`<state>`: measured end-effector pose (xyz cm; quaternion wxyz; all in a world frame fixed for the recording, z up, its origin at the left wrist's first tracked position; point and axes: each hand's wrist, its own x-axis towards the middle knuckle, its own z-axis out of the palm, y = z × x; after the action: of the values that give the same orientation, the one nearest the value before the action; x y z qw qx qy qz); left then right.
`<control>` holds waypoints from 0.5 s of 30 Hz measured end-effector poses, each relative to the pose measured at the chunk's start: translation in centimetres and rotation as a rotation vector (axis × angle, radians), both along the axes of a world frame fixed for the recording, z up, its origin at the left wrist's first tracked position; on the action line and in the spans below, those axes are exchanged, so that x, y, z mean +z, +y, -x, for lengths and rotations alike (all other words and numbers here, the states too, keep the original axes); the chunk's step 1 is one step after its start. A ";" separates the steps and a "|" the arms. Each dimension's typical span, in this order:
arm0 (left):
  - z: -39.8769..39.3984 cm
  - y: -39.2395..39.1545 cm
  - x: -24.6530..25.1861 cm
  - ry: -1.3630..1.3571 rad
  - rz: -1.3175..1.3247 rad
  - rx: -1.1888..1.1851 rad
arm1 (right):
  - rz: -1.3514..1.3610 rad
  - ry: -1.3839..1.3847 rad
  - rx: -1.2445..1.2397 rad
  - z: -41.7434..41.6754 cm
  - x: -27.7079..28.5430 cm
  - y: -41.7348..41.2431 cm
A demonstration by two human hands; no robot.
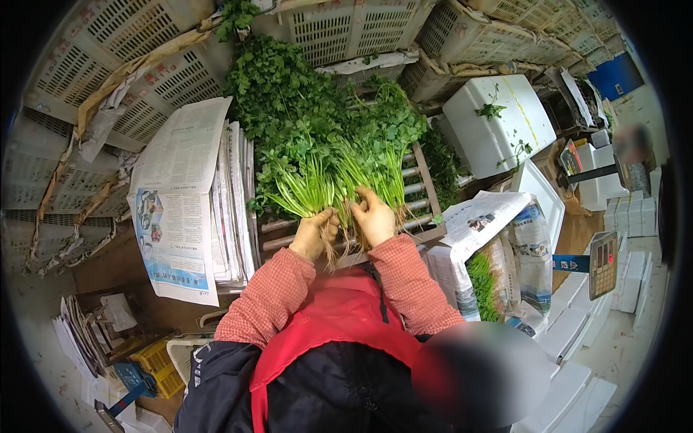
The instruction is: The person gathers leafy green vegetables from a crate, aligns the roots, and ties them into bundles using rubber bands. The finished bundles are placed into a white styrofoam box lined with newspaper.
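My left hand (pixel 314 233) is closed around the root end of a bunch of green herbs (pixel 304 187), which looks like coriander. Pale brown roots (pixel 330 249) hang below its fingers. Close beside it, my right hand (pixel 374 216) has thumb and forefinger bent at the stems of a second clump (pixel 368 168); whether they grip any stems cannot be told. A thick heap of the same leafy herbs (pixel 287 92) lies beyond both hands. Under the herbs is a slatted rack (pixel 427 189) with metal bars and a brown frame.
Left of the rack stands a stack of newspapers (pixel 178 200). Plastic crates (pixel 335 32) line the back and left. At right are a white foam box (pixel 498 124), a newspaper-lined container of greens (pixel 482 281) and a digital scale (pixel 602 265). A blurred patch covers the lower right.
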<state>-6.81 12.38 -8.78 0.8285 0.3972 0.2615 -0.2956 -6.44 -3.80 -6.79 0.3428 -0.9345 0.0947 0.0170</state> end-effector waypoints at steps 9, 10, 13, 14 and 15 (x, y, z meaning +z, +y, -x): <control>-0.7 1.4 0.1 -0.044 0.062 -0.196 | 0.308 -0.133 0.181 -1.6 -2.7 -0.3; -0.6 1.0 0.4 -0.049 0.044 -0.169 | 0.277 -0.134 0.181 -1.6 -2.9 -0.3; -0.4 0.7 0.3 -0.069 0.031 -0.143 | 0.116 -0.094 0.090 -0.9 -2.7 0.1; -0.5 0.6 0.2 -0.075 0.057 -0.144 | 0.059 -0.090 0.065 -0.8 -2.4 0.1; -0.4 0.7 0.1 -0.079 0.079 -0.146 | 0.087 -0.055 0.071 -0.8 -2.3 0.4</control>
<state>-6.44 13.08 -8.71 0.8295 0.3934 0.1874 -0.3493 -5.64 -3.43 -9.05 0.3034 -0.9514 0.0526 -0.0009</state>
